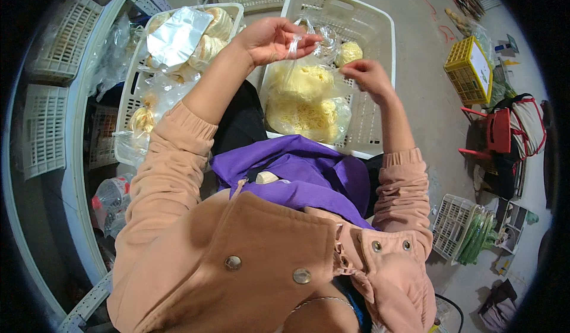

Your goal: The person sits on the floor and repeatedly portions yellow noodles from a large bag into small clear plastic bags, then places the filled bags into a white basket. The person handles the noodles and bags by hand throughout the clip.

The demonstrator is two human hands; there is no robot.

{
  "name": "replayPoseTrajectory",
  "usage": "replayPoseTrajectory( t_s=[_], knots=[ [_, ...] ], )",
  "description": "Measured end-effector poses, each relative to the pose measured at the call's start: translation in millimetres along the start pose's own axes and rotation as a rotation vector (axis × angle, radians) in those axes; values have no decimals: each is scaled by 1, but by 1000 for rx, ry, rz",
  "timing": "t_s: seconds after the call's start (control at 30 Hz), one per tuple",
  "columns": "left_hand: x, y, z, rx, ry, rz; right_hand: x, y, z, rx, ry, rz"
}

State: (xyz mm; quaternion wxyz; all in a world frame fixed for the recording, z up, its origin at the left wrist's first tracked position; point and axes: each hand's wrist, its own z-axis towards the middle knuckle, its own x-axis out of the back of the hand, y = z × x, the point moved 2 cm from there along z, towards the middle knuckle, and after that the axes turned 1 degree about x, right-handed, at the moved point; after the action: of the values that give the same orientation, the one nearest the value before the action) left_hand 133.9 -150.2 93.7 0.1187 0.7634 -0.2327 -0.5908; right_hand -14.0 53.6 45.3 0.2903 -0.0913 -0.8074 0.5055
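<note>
A clear plastic bag of yellow noodles (pixel 307 83) is held between both hands above a white plastic basket (pixel 385 43). Its stretched handle loops over the half-curled fingers of my left hand (pixel 278 41). On the other side, my right hand (pixel 368 78) pinches the bag's edge between thumb and fingertips. Beneath it, another bag of yellow noodles (pixel 303 117) lies in the basket. A round yellow bundle (pixel 348 54) sits farther back there, beside crumpled clear plastic (pixel 327 41).
At left, a second white basket (pixel 127 92) contains bagged pale food and a silvery sheet (pixel 178 37). A metal shelf (pixel 78 155) borders that side. Rightward are a yellow crate (pixel 463 72), a red chair (pixel 496 130) and a basket with long green vegetables (pixel 476 235).
</note>
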Motion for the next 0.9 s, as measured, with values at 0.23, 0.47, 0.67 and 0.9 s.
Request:
replayPoseTrajectory(
  t_s=[0.23,0.47,0.67,0.9],
  knots=[
    [4,-15,-4,-74,89,62,-23,-50,-9,70,-139,793],
    [7,9,-27,-238,-144,292,-10,-102,-30,341,-66,598],
    [-12,33,-42,-352,4,921,-32,-117,-23,881,114,99],
    [-15,46,-31,-413,-88,1188,-83,-150,26,1279,391,-264]
  ],
)
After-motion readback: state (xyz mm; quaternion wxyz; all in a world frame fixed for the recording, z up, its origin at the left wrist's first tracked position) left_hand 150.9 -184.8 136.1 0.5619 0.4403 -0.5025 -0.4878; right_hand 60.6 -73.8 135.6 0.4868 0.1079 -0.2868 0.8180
